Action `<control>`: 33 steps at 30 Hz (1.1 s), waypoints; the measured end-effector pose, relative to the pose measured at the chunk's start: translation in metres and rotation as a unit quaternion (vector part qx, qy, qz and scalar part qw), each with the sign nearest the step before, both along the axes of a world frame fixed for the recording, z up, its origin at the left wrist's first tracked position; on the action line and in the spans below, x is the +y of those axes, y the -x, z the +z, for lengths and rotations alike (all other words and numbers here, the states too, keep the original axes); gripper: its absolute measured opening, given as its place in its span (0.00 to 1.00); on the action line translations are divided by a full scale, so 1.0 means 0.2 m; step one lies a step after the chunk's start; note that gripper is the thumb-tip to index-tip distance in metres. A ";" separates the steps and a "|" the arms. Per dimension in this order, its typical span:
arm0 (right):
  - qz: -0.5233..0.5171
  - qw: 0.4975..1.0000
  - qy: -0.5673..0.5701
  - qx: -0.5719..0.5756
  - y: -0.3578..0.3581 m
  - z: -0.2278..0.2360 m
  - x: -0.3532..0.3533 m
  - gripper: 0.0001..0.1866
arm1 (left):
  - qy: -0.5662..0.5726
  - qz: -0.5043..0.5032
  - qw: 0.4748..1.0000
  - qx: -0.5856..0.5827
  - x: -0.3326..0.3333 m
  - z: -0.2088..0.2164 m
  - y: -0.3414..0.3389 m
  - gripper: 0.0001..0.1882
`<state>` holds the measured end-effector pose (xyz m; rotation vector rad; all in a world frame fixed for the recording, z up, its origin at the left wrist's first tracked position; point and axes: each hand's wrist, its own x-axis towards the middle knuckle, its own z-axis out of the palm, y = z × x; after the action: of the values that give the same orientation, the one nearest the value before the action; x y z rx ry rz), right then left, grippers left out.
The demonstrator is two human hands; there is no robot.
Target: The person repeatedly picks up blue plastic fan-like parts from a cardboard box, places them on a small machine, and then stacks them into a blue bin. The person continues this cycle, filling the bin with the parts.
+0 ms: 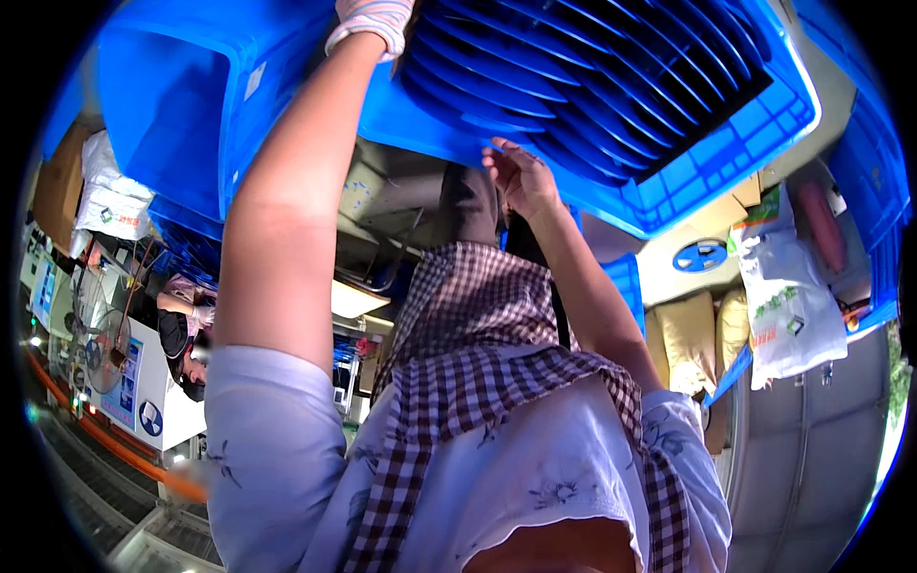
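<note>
A blue plastic crate (pixel 707 177) fills the upper part of the view. Inside it, several thin blue discs (pixel 573 95) with curved edges stand in close rows. My left hand (pixel 373 21), in a pale striped glove, reaches to the crate's left end at the top edge of the view; its fingers are cut off, so what they touch is hidden. Bare and with fingers loosely apart, my right hand (pixel 521 180) is by the crate's near side. Nothing shows in it. Whether its fingertips touch the crate, I cannot tell.
Another large blue bin (pixel 167 115) stands at the left. A round blue reel (pixel 700 256), tan packages (pixel 686 334) and a white plastic bag (pixel 788 296) are at the right. Another person (pixel 181 329) is at the far left, near a fan (pixel 100 334).
</note>
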<state>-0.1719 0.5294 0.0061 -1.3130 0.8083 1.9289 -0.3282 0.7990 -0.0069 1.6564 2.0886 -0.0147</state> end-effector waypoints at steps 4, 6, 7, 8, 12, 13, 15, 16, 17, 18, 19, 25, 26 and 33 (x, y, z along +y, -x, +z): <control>-0.122 0.989 0.035 0.069 0.12 -0.15 0.03 0.12 | -0.001 0.001 1.000 -0.009 0.00 0.00 0.00 0.37; -0.166 0.980 0.086 0.067 0.16 -0.20 0.06 0.11 | -0.001 0.002 1.000 -0.009 0.00 0.00 -0.01 0.37; -0.150 0.979 0.127 0.045 0.19 -0.18 0.13 0.11 | -0.009 -0.003 1.000 -0.004 0.00 -0.01 0.01 0.37; -0.134 0.976 0.168 0.023 0.22 -0.17 0.18 0.11 | -0.017 -0.008 1.000 0.002 0.00 -0.02 0.02 0.36; -0.178 0.968 0.179 -0.017 0.33 -0.31 0.19 0.14 | -0.034 0.000 0.999 -0.011 -0.02 -0.03 0.03 0.36; -0.203 0.965 0.165 -0.020 0.37 -0.34 0.18 0.14 | -0.018 -0.006 1.000 -0.011 -0.02 -0.02 0.03 0.35; -0.254 0.947 0.196 -0.032 0.40 -0.42 0.19 0.11 | -0.014 0.008 1.000 -0.022 -0.01 0.00 0.00 0.35; -0.266 0.945 0.188 -0.033 0.40 -0.43 0.19 0.11 | -0.009 0.015 1.000 -0.025 -0.01 0.02 -0.01 0.35; -0.279 0.943 0.180 -0.035 0.39 -0.43 0.18 0.12 | -0.015 0.018 0.999 -0.025 -0.02 0.02 -0.01 0.34; -0.292 0.940 0.172 -0.037 0.39 -0.43 0.18 0.12 | -0.012 0.014 1.000 -0.022 -0.03 0.01 0.00 0.34; -0.277 0.946 0.156 -0.068 0.40 -0.41 0.18 0.13 | -0.010 0.011 1.000 -0.021 -0.02 0.00 0.00 0.34; -0.247 0.952 0.170 -0.057 0.42 -0.36 0.21 0.19 | -0.011 0.018 0.999 -0.031 -0.02 -0.02 0.02 0.33; -0.245 0.953 0.174 -0.040 0.43 -0.34 0.22 0.21 | -0.008 0.022 0.999 -0.036 -0.02 0.00 0.01 0.33; -0.260 0.945 0.196 0.022 0.55 -0.31 0.29 0.27 | -0.027 0.018 0.999 -0.042 -0.03 -0.05 0.03 0.30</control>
<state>-0.2829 0.5875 -0.0569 -1.1201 1.4538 1.4237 -0.3338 0.7936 -0.0159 1.6216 2.0723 0.1230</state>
